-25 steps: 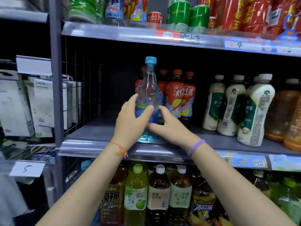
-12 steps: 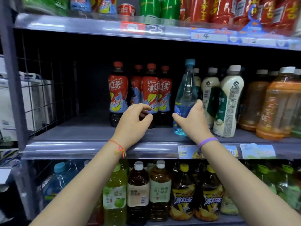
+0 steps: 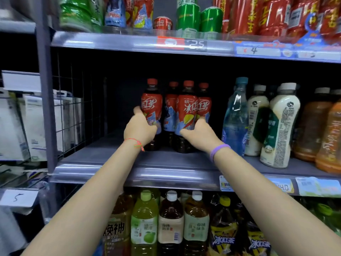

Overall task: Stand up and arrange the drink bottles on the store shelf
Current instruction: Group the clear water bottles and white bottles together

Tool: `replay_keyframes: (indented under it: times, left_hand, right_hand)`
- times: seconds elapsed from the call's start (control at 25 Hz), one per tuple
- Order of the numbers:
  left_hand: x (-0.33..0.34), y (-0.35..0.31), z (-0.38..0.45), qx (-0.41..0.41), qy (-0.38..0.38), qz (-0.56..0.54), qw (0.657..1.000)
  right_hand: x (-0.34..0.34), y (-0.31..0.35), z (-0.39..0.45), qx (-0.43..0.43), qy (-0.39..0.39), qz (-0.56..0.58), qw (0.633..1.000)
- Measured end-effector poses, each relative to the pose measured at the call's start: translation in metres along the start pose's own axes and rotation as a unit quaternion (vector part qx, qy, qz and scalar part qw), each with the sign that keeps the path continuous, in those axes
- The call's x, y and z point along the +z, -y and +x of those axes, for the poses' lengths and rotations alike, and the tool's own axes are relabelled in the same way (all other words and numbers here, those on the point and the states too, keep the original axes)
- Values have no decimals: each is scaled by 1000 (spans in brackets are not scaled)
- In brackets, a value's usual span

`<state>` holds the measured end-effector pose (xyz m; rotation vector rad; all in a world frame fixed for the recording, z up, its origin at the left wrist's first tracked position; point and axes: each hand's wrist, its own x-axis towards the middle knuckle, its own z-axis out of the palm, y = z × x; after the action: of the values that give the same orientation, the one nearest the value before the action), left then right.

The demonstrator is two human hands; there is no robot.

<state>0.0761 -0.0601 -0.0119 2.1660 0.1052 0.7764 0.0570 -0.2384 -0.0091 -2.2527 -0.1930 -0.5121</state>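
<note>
The middle shelf point(image 3: 114, 163) carries tags reading "2.5", "4" and "14.0". Four red-labelled iced tea bottles point(image 3: 186, 111) stand upright between both hands. The left hand point(image 3: 139, 129) wraps the leftmost bottle; the right hand point(image 3: 200, 134) cups the rightmost. A blue bottle point(image 3: 235, 115) stands just right.

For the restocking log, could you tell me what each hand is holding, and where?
Left hand grips the leftmost red-label tea bottle at mid-body; right hand grips the front red-label bottle at its lower label.
</note>
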Motion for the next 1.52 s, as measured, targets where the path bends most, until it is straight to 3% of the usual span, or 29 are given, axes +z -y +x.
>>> replay_keyframes:
  times: [0.24,0.52,0.68,0.76,0.92,0.96,1.04,1.16,1.28,1.4,1.44,1.48,1.52]
  left_hand:
    - [-32,29,-21,53,-52,4,997]
    - [-69,69,-44,108,-178,-10,978]
    - [-87,89,-43,173,-278,25,944]
    - [-91,89,-40,221,-303,57,925]
    - [-79,77,-40,342,-294,110,886]
    - [-73,75,-40,355,-281,117,884]
    - [-58,71,-39,380,-244,117,885]
    - [-41,72,-35,394,-174,112,896]
    - [-37,72,-29,380,-156,126,903]
    - [-36,64,-26,374,-159,154,901]
    - [-35,61,-25,373,-162,163,899]
    - [-31,58,-25,366,-167,164,901]
    - [-30,55,-23,354,-175,159,905]
  right_hand:
    - [24,-1,25,30,-29,87,995]
    - [82,56,5,-36,53,71,995]
    - [116,91,-5,-66,112,63,990]
    - [116,93,-3,-61,70,69,993]
    - [92,69,19,17,-188,32,982]
    - [88,60,29,44,-207,28,977]
    - [81,45,49,92,-182,56,977]
    - [77,35,69,149,-68,167,972]
    - [74,43,63,83,12,182,980]
    - [64,55,40,23,144,148,978]
    - [56,59,33,0,158,119,980]
    - [45,58,28,-23,114,93,989]
    - [35,56,26,-37,19,68,997]
